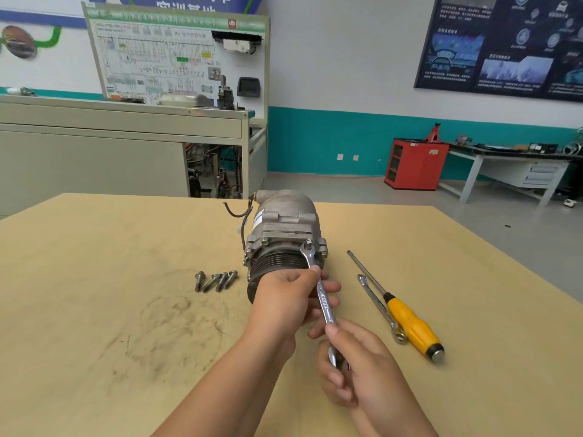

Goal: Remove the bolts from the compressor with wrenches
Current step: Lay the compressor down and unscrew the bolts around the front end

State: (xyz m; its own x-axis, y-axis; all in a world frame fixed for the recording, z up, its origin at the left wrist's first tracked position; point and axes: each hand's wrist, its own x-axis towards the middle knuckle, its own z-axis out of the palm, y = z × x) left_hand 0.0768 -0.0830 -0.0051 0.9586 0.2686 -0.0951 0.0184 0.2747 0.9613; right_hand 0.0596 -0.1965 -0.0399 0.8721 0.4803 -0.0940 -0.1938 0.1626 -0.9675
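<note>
Four loose bolts lie in a row on the desk just left of the compressor, which rests on its side mid-desk, so the job looks well underway. The wrench has its open end on a bolt head at the compressor's front. The left hand grips its shank and the right hand pinches its lower end. At least one more head nearby appears unremoved. A spare wrench and a screwdriver lie to the right.

Grey compressor, wrench on bolt — loose bolts beside
</note>
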